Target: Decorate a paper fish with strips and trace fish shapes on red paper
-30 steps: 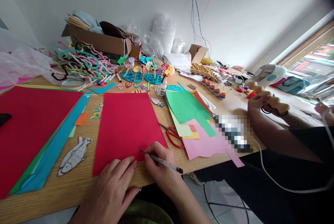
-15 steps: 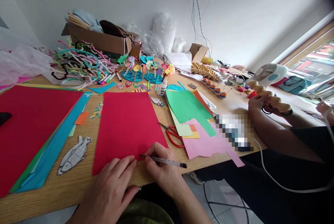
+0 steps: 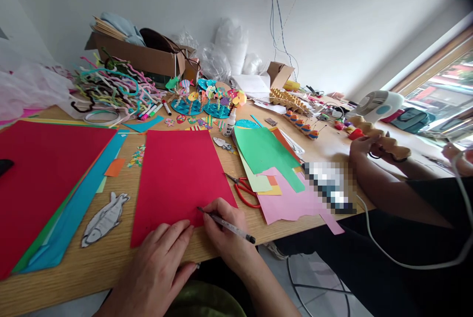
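Observation:
A red sheet of paper (image 3: 177,169) lies in front of me at the table's near side. My left hand (image 3: 166,243) rests flat on its lower edge, fingers stretched out and thumb below the table edge. A small dark bit shows at the thumb tip; I cannot make it out. In my right hand (image 3: 225,226) is a pen (image 3: 236,231), its tip at the red paper near the lower right corner. Left of the sheet lies a paper fish cutout (image 3: 105,219). Red-handled scissors (image 3: 246,194) lie just right of the sheet.
Stacked coloured paper (image 3: 55,169) covers the left side. Green paper (image 3: 268,154) and pink paper (image 3: 288,199) lie on the right. A glue bottle (image 3: 229,124), pipe cleaners (image 3: 114,83) and paper fish models stand behind. At right, another person's hands hold a bumpy tan piece (image 3: 388,144).
The pen tip has shifted slightly up the red paper, and the pen's back end has swung down and left. My left hand stays in place.

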{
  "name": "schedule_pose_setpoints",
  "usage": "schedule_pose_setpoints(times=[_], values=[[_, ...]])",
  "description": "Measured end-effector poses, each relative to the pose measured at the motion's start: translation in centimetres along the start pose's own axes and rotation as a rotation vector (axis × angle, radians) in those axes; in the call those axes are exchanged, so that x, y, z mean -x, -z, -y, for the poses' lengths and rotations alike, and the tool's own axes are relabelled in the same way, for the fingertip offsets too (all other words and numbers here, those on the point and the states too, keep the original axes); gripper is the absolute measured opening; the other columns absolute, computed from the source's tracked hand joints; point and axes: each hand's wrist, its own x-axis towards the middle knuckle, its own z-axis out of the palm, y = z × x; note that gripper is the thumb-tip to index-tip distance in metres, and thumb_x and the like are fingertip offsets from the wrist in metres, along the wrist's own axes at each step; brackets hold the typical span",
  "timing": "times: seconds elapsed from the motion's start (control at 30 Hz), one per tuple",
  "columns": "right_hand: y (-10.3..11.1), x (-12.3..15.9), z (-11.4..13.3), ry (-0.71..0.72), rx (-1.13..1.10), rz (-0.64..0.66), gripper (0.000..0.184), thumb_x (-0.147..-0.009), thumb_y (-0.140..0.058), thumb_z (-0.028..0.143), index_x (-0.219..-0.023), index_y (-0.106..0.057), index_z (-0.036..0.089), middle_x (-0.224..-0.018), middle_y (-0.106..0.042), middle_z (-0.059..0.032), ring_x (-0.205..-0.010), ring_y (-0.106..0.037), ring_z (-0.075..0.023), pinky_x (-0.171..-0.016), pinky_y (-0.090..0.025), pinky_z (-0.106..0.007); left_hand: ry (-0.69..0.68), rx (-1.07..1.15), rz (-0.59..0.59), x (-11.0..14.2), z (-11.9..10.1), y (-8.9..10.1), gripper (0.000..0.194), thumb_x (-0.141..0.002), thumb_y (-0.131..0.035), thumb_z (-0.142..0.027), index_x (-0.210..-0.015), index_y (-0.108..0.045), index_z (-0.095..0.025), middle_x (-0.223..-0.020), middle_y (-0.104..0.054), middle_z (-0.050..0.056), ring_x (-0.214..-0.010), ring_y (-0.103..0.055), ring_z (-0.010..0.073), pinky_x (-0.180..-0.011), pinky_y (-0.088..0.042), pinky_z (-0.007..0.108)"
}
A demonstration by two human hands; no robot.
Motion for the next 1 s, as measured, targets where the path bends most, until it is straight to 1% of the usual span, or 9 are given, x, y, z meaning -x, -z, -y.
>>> schedule_pose_setpoints(times=[0.17, 0.33, 0.57, 0.73, 0.83, 1.0], values=[[0.19, 0.13, -0.08, 0.027, -0.022, 0.000, 0.008, -0.071, -0.048, 0.011, -0.068, -0.052, 0.017, -0.054, -0.048, 0.0051, -0.048, -0.043, -0.0082, -0.047, -0.029, -0.018, -0.003, -0.007, -0.026, -0.13, 0.00, -0.04, 0.030, -0.090, -0.041, -0.030, -0.111, -0.056, -0.013, -0.103, -0.064, 0.008, -0.087, -0.057, 0.0227, -0.076, -0.046, 0.035], [0.37, 0.18, -0.11, 0.035, -0.050, 0.025, 0.009, -0.069, -0.047, 0.011, -0.065, -0.050, 0.018, -0.052, -0.044, 0.0058, -0.047, -0.039, -0.0078, -0.046, -0.026, -0.019, 0.005, 0.001, -0.027, 0.02, -0.05, -0.14, 0.030, -0.090, -0.043, -0.030, -0.111, -0.056, -0.013, -0.104, -0.064, 0.008, -0.088, -0.057, 0.0223, -0.077, -0.046, 0.034], [0.63, 0.28, 0.06, 0.035, -0.063, 0.056, 0.009, -0.068, -0.045, 0.012, -0.062, -0.049, 0.018, -0.051, -0.043, 0.0058, -0.047, -0.037, -0.0080, -0.046, -0.026, -0.019, 0.036, 0.020, -0.011, 0.17, -0.11, -0.15, 0.030, -0.088, -0.045, -0.029, -0.114, -0.055, -0.017, -0.105, -0.064, 0.006, -0.089, -0.058, 0.0219, -0.078, -0.047, 0.034], [0.54, 0.29, 0.02, 0.025, -0.089, 0.025, 0.008, -0.072, -0.047, 0.013, -0.068, -0.053, 0.018, -0.054, -0.045, 0.0056, -0.048, -0.039, -0.0082, -0.046, -0.028, -0.019, 0.036, 0.007, -0.002, 0.24, -0.12, -0.14, 0.030, -0.089, -0.045, -0.031, -0.114, -0.055, -0.017, -0.106, -0.064, 0.006, -0.089, -0.058, 0.0221, -0.078, -0.046, 0.034], [0.41, 0.28, 0.02, 0.024, -0.081, 0.042, 0.008, -0.074, -0.049, 0.014, -0.071, -0.055, 0.017, -0.054, -0.047, 0.0055, -0.047, -0.041, -0.0079, -0.046, -0.029, -0.018, 0.016, -0.002, -0.004, 0.14, -0.15, -0.04, 0.031, -0.088, -0.046, -0.031, -0.113, -0.056, -0.014, -0.106, -0.064, 0.007, -0.089, -0.058, 0.0227, -0.078, -0.046, 0.035], [0.17, 0.37, -0.07, 0.043, -0.040, 0.067, 0.008, -0.076, -0.050, 0.015, -0.074, -0.057, 0.018, -0.056, -0.050, 0.0053, -0.048, -0.042, -0.0078, -0.047, -0.031, -0.018, 0.014, -0.010, 0.011, 0.00, -0.24, 0.21, 0.032, -0.087, -0.047, -0.030, -0.113, -0.056, -0.014, -0.105, -0.065, 0.007, -0.087, -0.058, 0.0231, -0.075, -0.045, 0.036]])
